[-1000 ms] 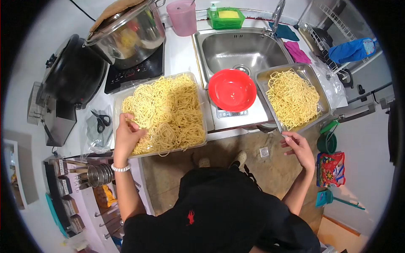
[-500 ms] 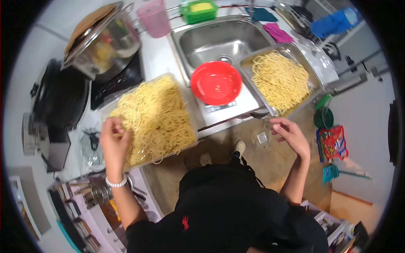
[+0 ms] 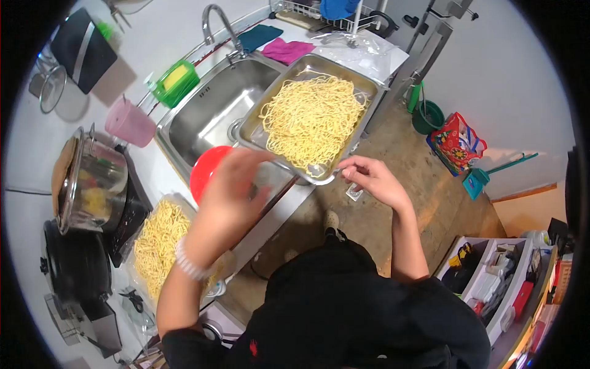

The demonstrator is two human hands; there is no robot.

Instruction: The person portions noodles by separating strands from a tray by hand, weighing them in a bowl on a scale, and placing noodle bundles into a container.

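Observation:
My left hand [image 3: 230,190], smeared by motion, passes above the red bowl [image 3: 206,169] and hides part of it. Whether its fingers hold anything cannot be made out. Yellow noodles [image 3: 316,120] lie spread in a metal tray [image 3: 251,132] that rests partly over the sink. Beside the tray's near right corner is my right hand [image 3: 378,181], its fingers loosely bent and apart with nothing visible in them. The fingertips are close to the rim; contact is unclear. More noodles [image 3: 157,246] fill a clear plastic container at the left, partly covered by my left arm.
Behind the tray is the steel sink [image 3: 184,132] with a faucet [image 3: 215,24]. A large pot [image 3: 98,184] stands on the stove at the left, near a pink cup [image 3: 129,123]. A green basket [image 3: 178,83] holds a yellow sponge. Open drawers [image 3: 485,277] are at the lower right.
My left hand has left the container of noodles and swung right toward the tray. The view has turned right. My right hand now sits closer to the tray's corner.

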